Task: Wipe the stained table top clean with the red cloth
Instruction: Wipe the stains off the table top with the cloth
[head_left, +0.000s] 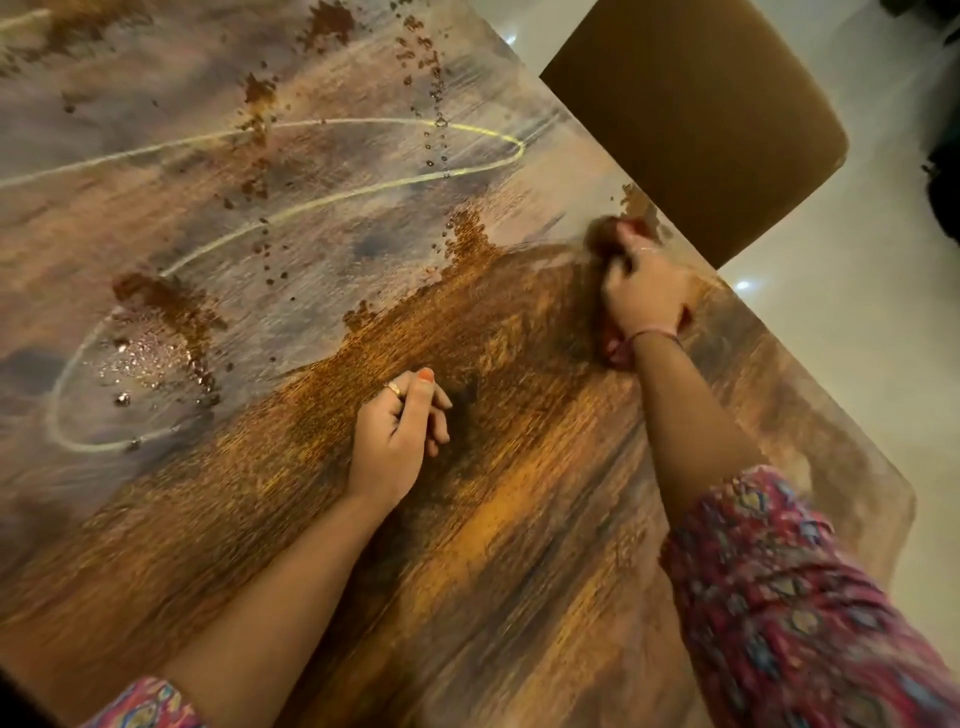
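The right hand (647, 291) is seen at the far right edge of the table top (519, 545), with its fingers curled over the red cloth (615, 348). The cloth is bunched up and mostly hidden under the hand. Only small red bits are seen, one by the wrist and one past the fingertips. This part is blurred, so the exact grip cannot be told for sure.

The left hand (397, 431) is set down near the middle of the table top. Its fingers are loosely curled and nothing is held in it.

The cloth is judged to be soft, light and floppy. It is likely damp by now and can be squashed flat. It is best held in a wad under the palm, so it can be pushed hard and not slip away.

The table top is hard, flat and shiny. Brown stains (171, 301) and wet drops (150, 353) are spread over the far left part, well apart from the cloth. A brown smear is seen across the middle. Much wiping seems to be left.

A brown chair (701, 114) is placed just beside the far right edge.
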